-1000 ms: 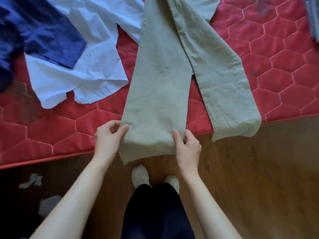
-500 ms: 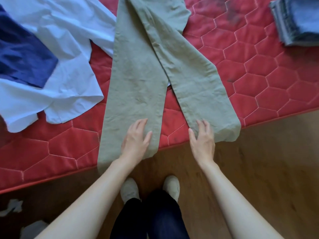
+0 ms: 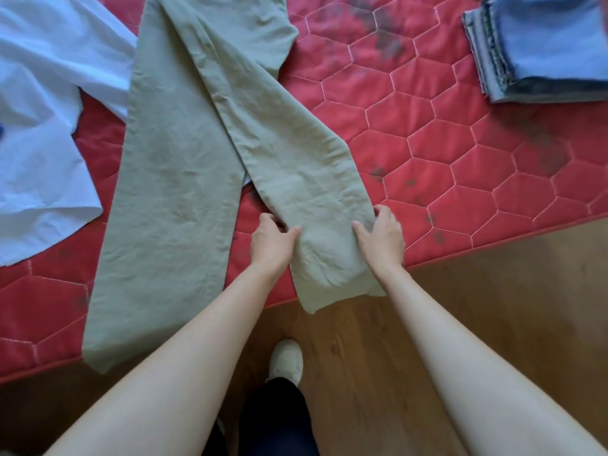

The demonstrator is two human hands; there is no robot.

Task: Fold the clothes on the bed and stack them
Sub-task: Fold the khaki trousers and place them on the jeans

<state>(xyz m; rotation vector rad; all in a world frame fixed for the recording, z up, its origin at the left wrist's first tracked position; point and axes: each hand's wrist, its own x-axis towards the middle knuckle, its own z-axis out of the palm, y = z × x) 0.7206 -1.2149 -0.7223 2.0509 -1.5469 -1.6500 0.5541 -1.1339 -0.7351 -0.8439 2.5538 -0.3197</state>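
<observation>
Sage-green trousers [image 3: 184, 153] lie on the red mattress [image 3: 444, 153], legs splayed towards the near edge. Left hand [image 3: 271, 245] pinches the right leg's [image 3: 316, 192] left edge, right hand [image 3: 381, 236] its right; the other leg lies left.

Olive-green trousers [image 3: 184, 153] spread flat on the red mattress [image 3: 444, 159], legs splayed, cuffs overhanging its edge; folded denim [image 3: 543, 47] stacked at the far right.
</observation>
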